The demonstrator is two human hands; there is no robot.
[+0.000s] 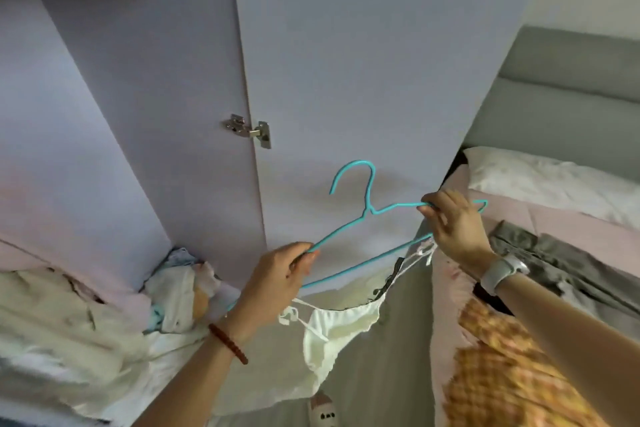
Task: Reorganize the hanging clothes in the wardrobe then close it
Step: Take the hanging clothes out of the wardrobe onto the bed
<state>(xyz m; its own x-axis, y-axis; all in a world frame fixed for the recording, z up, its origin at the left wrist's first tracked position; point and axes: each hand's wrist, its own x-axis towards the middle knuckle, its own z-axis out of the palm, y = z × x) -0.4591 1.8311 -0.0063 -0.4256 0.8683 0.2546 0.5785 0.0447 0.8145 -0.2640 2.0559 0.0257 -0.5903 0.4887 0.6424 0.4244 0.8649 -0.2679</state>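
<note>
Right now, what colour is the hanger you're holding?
The hanger is turquoise blue, seen best in the head view.

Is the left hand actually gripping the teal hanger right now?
Touching. The head view shows the left hand with fingers curled round the lower left arm of the teal hanger, with no gap between them.

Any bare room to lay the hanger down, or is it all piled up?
Free: the pink bedsheet between the white pillow and the grey garment. Crowded: the heap of clothes lower left, and the space under both hands, where the white top hangs from the hanger.
</note>
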